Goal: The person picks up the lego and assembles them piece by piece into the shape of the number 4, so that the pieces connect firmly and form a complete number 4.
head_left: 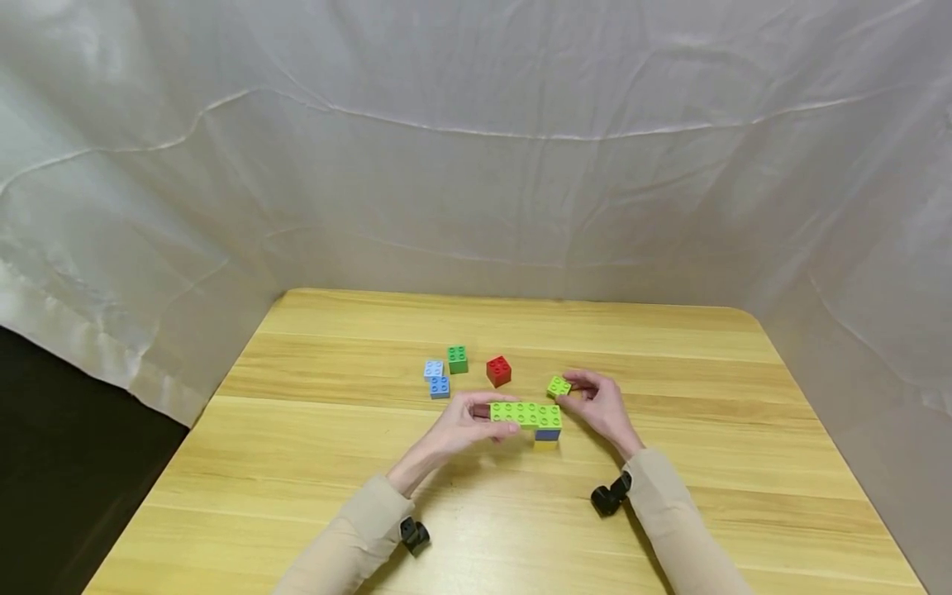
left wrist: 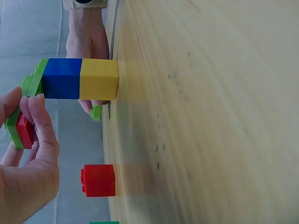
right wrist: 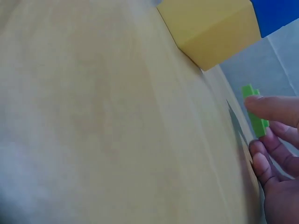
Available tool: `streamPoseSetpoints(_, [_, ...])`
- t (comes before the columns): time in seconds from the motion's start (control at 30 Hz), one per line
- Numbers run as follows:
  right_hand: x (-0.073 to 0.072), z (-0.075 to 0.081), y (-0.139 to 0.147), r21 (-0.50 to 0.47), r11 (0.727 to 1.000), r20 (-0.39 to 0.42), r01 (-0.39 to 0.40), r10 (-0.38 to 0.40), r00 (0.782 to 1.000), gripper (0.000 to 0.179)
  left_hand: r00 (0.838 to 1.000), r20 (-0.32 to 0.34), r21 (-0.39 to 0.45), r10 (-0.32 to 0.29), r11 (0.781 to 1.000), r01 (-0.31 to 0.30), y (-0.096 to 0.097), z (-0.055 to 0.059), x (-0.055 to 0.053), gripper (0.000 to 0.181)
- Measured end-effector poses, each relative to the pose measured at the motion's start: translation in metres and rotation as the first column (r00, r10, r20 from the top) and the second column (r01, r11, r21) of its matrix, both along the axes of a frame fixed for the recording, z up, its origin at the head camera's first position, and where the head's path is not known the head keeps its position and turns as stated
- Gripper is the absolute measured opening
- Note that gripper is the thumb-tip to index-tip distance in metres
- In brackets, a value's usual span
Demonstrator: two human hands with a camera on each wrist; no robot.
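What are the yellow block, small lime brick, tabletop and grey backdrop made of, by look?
Yellow block: probably molded plastic, satin; crisp edges, even color.
Small lime brick: likely plastic, slightly glossy; round studs.
Tabletop: wood or wood-look laminate, smooth, faint sheen; grain streaks, reflections.
Grey backdrop: apparently thin fabric or sheeting, satiny; creases catch light.

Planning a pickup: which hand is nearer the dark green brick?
Left: left hand on the near side of the dark green brick; right hand farther off, to its right.
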State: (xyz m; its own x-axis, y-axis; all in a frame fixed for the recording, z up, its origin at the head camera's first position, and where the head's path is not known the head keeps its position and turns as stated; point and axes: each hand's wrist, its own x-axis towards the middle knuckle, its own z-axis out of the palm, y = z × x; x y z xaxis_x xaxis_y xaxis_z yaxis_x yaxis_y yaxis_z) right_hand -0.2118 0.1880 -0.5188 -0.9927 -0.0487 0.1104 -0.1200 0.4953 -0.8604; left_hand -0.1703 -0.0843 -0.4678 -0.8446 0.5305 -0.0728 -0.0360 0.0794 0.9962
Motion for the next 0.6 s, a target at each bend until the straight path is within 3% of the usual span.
streamPoseSetpoints(0.37, [0.013, 0.005, 0.002, -0.27, 0.963, 0.032, -0.025, 0.035, 0.999, 0.043, 0.999, 0.032, 0.009, 0.012, 1.0, -0.012, -0.006, 0.001, -0.002, 0.047])
streamPoseSetpoints(0.6, [0.023, 0.011, -0.002, -0.478, 0.879, 0.081, 0.001, 0.043, 0.996, 0.048, 0.999, 0.038, 0.016, 0.015, 1.0, -0.015, -0.008, 0.001, -0.003, 0.047])
